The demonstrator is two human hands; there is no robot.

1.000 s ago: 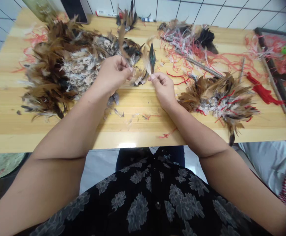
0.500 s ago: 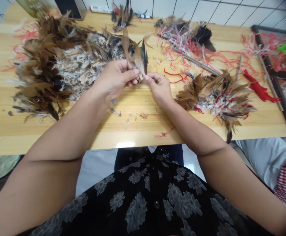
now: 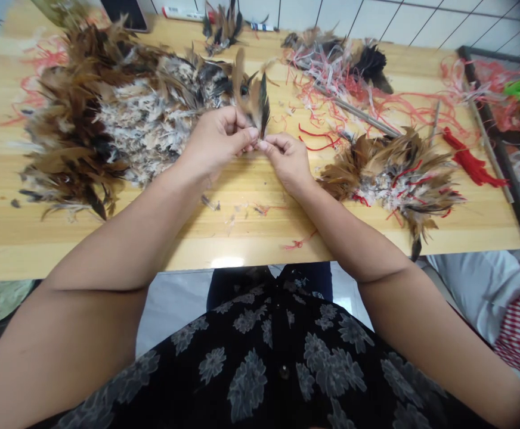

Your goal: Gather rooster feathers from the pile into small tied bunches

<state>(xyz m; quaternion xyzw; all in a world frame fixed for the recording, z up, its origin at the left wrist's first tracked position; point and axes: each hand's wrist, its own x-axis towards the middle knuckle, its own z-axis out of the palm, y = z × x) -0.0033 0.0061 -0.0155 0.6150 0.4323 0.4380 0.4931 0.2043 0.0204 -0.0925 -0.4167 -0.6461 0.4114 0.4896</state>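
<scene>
Feather heaps [image 3: 141,122] (and red string [image 3: 472,159]) suggest a workshop.

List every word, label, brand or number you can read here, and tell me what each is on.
No text can be read.
White marker with a red end: printed marks on the barrel, too small and blurred to read.
Blue-and-white stick beside the wall: marks too small to make out.
</scene>
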